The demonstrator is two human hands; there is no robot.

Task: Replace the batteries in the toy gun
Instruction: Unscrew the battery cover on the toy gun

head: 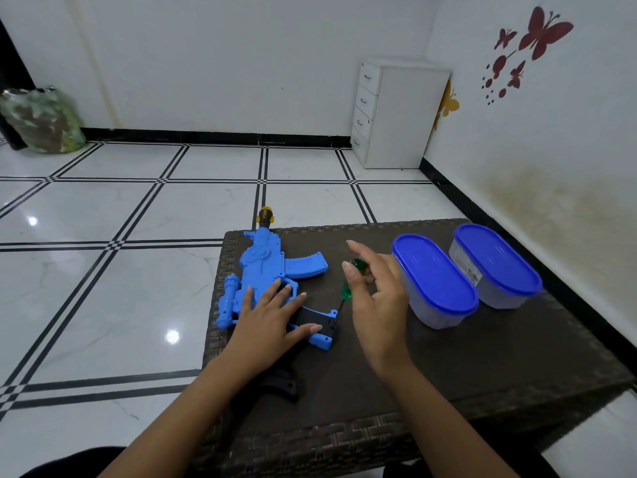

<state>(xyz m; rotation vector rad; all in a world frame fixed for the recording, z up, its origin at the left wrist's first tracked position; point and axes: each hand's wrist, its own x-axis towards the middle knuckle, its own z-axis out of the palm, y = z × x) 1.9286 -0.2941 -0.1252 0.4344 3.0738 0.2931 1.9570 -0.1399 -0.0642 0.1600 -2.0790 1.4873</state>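
Note:
A blue toy gun (267, 267) with a black stock and a yellow muzzle lies on the left part of a dark woven table (448, 367). My left hand (272, 322) presses flat on the gun's rear body, fingers straight, just left of the black grip section. My right hand (374, 291) pinches a green-handled screwdriver (348, 288) between thumb and fingers, with the index finger raised. The screwdriver's thin shaft points down at the end of the gun's grip, near a blue tab.
Two clear tubs with blue lids (434, 274) (496, 263) stand on the table's right side. A white drawer unit (396, 112) sits in the far corner and a green bag (41, 119) at the left wall. Tiled floor surrounds the table.

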